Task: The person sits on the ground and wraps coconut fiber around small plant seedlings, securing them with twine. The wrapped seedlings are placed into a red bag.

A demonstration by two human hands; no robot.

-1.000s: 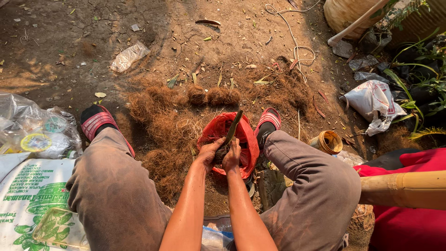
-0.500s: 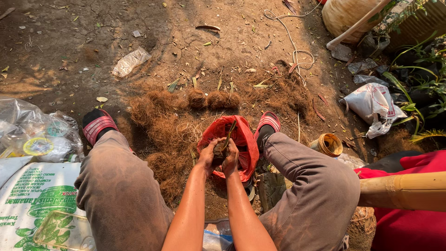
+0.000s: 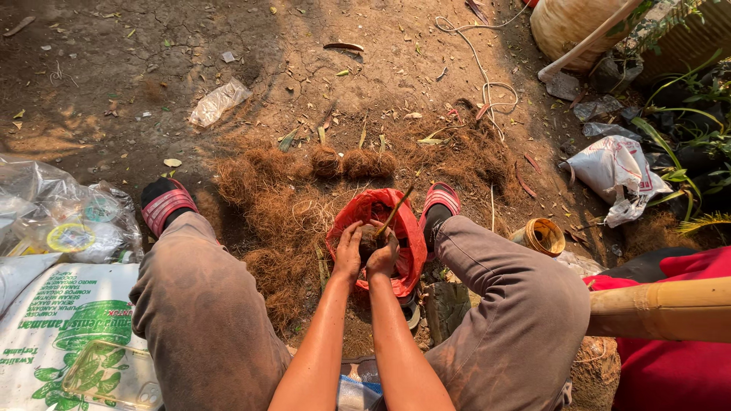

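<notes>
Holding both hands together over the red plastic bag (image 3: 411, 228), we now cup a dark fibre clump (image 3: 371, 237) between left hand (image 3: 349, 255) and right hand (image 3: 383, 259), fingers clenched; the thin stalk (image 3: 396, 209) has tilted rightward.

You're outdoors on cracked dirt ground (image 3: 114, 114), sunlit with long shadows; leaf litter and a crumpled plastic wrapper (image 3: 218, 101) lie about, green plants (image 3: 697, 106) at the right edge
</notes>
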